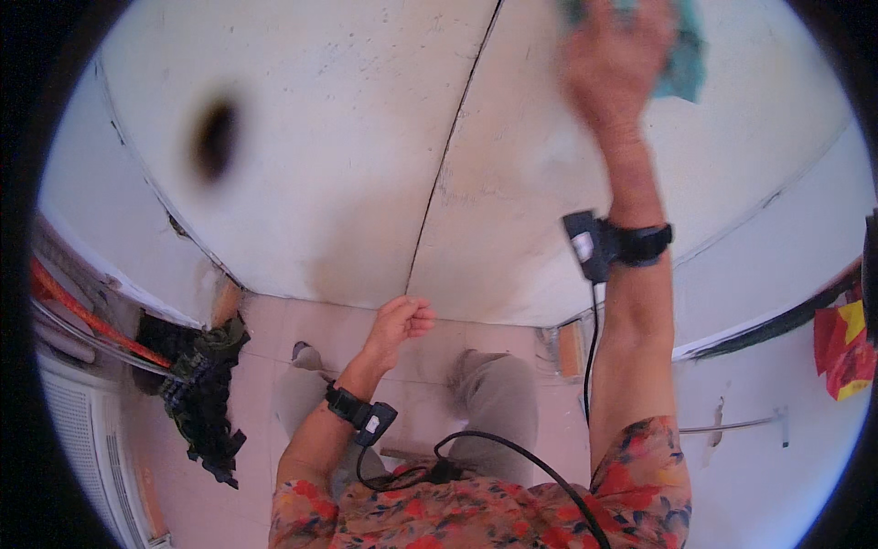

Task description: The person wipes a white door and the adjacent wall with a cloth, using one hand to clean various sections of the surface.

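Note:
A teal cloth (pixel 686 57) lies under my right hand (pixel 617 59), pressed against the upper right of a large white double-door panel (pixel 347 119). That hand is slightly blurred, and its fingertips reach the top edge of the view. A thin dark seam runs down the middle of the panel, with grey smudges and specks on both sides. Low near the seam's bottom end, my left hand (pixel 401 327) is held with its fingers curled in, and nothing shows in it. Whether it touches the panel I cannot tell.
Black wrist straps (pixel 637 245) with cables sit on both my forearms. At left are a dark ragged bundle (pixel 206 393), an orange pole (pixel 96 316) and a white vented unit (pixel 82 430). A red-and-yellow bag (pixel 841 352) and a metal bar (pixel 732 425) are at right.

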Motion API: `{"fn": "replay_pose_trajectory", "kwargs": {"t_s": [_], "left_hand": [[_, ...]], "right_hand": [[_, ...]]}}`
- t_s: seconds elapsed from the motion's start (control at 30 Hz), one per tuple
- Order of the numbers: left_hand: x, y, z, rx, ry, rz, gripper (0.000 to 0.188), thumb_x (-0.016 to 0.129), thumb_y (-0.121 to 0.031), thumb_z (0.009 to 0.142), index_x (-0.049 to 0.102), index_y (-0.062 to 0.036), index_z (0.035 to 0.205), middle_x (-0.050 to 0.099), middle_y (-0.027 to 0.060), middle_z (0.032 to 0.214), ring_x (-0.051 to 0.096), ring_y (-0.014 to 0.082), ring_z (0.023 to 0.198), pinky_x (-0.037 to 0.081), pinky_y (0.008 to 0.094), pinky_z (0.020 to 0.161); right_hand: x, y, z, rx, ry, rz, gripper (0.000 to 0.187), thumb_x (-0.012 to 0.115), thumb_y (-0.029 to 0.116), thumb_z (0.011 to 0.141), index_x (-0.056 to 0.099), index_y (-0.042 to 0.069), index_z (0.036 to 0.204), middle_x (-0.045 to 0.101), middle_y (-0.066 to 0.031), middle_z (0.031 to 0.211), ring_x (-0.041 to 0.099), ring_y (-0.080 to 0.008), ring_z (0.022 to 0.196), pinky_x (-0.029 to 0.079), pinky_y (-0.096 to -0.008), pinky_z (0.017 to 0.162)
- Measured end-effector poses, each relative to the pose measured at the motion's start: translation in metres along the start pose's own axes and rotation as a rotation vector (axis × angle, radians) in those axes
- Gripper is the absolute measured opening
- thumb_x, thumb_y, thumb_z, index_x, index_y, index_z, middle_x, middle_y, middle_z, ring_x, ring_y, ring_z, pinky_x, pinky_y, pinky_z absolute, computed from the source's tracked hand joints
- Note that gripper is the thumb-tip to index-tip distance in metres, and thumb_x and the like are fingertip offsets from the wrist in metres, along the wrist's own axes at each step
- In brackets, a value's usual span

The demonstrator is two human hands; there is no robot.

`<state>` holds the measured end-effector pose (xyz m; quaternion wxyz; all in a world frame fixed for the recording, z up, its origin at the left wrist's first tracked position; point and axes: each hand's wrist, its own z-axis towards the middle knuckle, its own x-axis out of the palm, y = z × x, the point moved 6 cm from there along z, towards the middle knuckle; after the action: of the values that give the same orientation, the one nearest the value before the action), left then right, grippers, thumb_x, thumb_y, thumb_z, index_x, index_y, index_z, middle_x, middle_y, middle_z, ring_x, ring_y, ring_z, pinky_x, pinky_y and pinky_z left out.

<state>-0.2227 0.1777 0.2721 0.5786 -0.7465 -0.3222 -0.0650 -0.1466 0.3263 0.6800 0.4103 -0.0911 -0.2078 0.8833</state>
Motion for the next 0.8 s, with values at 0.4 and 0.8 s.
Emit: {"fn": "replay_pose_trajectory", "kwargs": {"t_s": [0.4,0.8], "left_hand": [[-0.008,0.003,0.004,0.028,-0.001,-0.048,0.031,0.05,-0.029,0.09,0.055,-0.0014,0.103,0.063,0.0114,0.091,0.061,0.0181,0.077,0.051,0.0308,0.072],[-0.01,0.001,-0.009,-0.01,0.006,-0.023,0.03,0.05,-0.027,0.089,0.055,-0.0008,0.103,0.063,0.01,0.087,0.062,0.0181,0.076,0.051,0.0299,0.071]], "right_hand": [[-0.02,0.011,-0.223,0.193,0.312,0.144,0.048,0.059,0.017,0.075,0.05,0.016,0.122,0.03,-0.025,0.135,0.028,-0.04,0.125,0.02,-0.0534,0.104],[-0.062,-0.204,-0.404,1.681,-0.148,0.364,0.061,0.043,0.017,0.084,0.022,-0.006,0.136,0.037,-0.0251,0.131,0.04,-0.0373,0.116,0.028,-0.0374,0.101]]}}
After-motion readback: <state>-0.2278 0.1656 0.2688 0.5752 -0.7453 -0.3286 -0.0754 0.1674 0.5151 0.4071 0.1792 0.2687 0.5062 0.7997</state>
